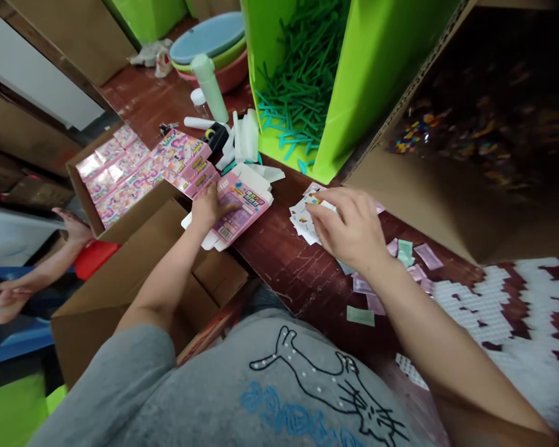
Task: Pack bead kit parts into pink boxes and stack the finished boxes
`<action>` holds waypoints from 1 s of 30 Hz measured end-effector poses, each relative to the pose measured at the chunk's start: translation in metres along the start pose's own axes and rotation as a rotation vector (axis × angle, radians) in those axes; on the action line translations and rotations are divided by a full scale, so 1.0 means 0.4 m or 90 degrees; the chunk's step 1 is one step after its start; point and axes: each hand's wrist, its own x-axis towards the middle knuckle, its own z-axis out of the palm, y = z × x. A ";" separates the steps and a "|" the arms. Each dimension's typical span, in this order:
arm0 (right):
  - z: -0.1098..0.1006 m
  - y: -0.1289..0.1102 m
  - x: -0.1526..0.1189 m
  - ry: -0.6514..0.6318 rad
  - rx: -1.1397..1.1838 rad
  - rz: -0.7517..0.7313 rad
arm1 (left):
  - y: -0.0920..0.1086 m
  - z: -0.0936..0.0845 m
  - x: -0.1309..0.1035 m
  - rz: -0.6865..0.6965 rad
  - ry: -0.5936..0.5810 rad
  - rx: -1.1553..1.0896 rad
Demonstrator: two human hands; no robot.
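My left hand [209, 208] grips the left edge of a pink printed carton [242, 210], thumb lying across its face. The carton has open white end flaps and lies near the table edge. My right hand [351, 226] is over a loose pile of small white printed cards [305, 225], thumb and forefinger pinched on a card at the top. Small pink sachets [428, 256] and a green sachet [360, 316] lie scattered beside my right wrist.
A box of packed pink cartons [121, 164] stands left, above an open cardboard box [135, 267]. A lime-green bin [368, 81] holds green sticks [302, 74]. A big carton [414, 211] with colourful pieces and white textured sheets [475, 304] are right. Another person's arm [41, 267] shows left.
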 end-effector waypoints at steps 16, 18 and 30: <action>-0.014 -0.138 0.078 0.068 0.111 0.073 | 0.299 -0.044 -0.286 0.335 0.108 -0.618; -0.068 -0.144 0.038 0.057 0.147 0.023 | 0.335 -0.016 -0.313 0.391 -0.082 -0.669; -0.145 -0.072 -0.320 0.017 0.366 0.517 | 0.378 0.127 -0.265 0.374 -0.354 -0.856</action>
